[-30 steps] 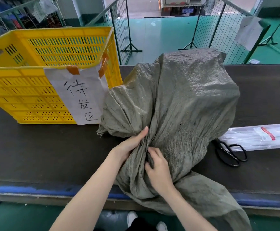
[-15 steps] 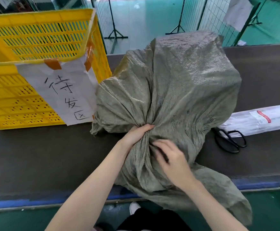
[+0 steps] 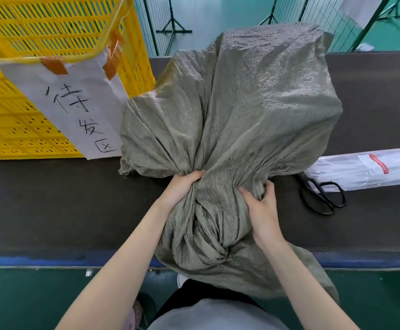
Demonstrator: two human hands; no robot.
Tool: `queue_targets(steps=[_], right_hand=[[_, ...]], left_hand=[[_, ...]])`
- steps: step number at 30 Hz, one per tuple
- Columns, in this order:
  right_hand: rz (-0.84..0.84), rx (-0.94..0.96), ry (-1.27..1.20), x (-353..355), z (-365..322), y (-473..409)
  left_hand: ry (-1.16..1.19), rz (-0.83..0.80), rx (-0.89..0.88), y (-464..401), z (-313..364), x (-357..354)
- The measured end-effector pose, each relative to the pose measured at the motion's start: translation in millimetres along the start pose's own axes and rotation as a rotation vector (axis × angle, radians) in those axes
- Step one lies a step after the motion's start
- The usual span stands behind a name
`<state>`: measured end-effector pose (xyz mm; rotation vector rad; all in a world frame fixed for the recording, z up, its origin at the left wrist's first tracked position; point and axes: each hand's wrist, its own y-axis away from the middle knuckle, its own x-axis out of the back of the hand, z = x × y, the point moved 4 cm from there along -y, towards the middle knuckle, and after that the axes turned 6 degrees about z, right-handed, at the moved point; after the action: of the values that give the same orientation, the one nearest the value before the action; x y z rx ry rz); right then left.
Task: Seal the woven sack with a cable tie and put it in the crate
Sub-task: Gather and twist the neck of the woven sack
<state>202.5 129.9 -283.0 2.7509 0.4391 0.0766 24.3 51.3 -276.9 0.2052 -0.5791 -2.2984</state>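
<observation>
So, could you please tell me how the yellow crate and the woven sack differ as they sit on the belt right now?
The yellow crate is rigid, with perforated walls; the woven sack is soft, grey-green and creased. The crate stands free and untouched, with a handwritten paper sign taped on it; the sack's neck is bunched and gripped by the left hand and right hand. The crate sits wholly on the belt; the sack's loose end hangs over the near edge. Both rest on the belt, side by side.
</observation>
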Motion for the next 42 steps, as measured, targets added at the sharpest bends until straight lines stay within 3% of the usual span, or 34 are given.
queue_targets(steps=[7, 12, 18, 21, 26, 30, 32, 42], right_hand=[[-0.134, 0.254, 0.195, -33.7, -20.6, 26.9], [-0.173, 0.451, 0.428, -51.6, -8.0, 49.2], [-0.184, 0.62, 0.782, -48.9, 11.2, 57.6], [-0.22, 0.633, 0.777, -42.6, 11.1, 61.9], [-0.257, 0.488, 0.39, -19.4, -5.6, 56.6], [0.063, 0.262, 0.063, 9.2, -30.2, 9.6], [0.14, 0.098, -0.057, 11.2, -36.5, -17.2], [0.027, -0.065, 0.0, 4.7, -50.0, -56.8]], left_hand=[[0.097, -0.18, 0.065, 18.6, 4.8, -13.4], [-0.134, -0.286, 0.048, 21.0, 11.2, -26.6], [-0.311, -0.303, 0.134, 7.8, 14.0, -35.8], [-0.406, -0.202, 0.086, 0.6, 16.5, -38.2], [-0.486, -0.11, 0.053, -3.5, 18.0, -40.1], [-0.495, -0.1, 0.006, -6.6, 20.2, -40.8], [-0.488, -0.097, 0.002, -10.3, 18.5, -41.3], [-0.709, -0.13, -0.027, -28.9, 49.7, -49.4]])
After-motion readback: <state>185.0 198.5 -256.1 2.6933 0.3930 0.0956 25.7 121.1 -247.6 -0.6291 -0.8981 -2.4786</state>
